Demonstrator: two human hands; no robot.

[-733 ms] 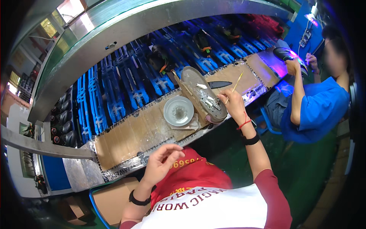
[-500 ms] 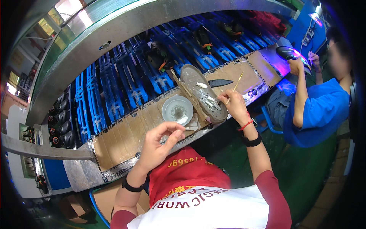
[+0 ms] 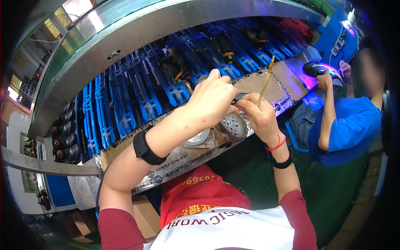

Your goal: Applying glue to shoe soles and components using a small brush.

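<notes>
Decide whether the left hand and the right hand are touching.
Touching. The head view shows the left hand with its fingertips pressed against the right hand over a small dark piece, no gap between them.

Both forearms rise from the lower edge and converge at centre frame. The left hand [image 3: 212,100] is raised, knuckles toward the camera, fingers curled downward in what appears to be a pinch. The right hand [image 3: 260,116] sits just beside it, fingertips nearly touching the left's, fingers closed in a pen-like grip. Each wrist bears a dark band.
</notes>
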